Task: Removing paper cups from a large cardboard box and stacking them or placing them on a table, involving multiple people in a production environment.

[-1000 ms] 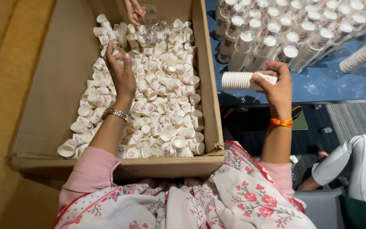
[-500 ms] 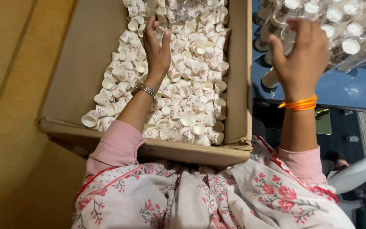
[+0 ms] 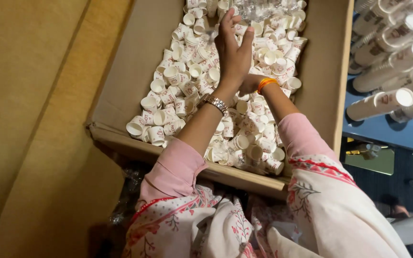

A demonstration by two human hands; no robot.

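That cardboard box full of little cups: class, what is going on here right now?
A person in pink sleeves reaches both hands into the cardboard box, which is heaped with loose small paper cups. The left hand is raised over the pile, fingers up. The right hand, with an orange band at its wrist, sits mostly hidden behind it, so its grip cannot be judged. Stacked cup sleeves lie on the blue table alongside.

Small white paper cups (image 3: 187, 102) with red print lie loose in a heap inside an open cardboard box (image 3: 135, 71), tipped every way, many on their sides with mouths showing. The heap runs from 12 o'clock down toward 6 o'clock.
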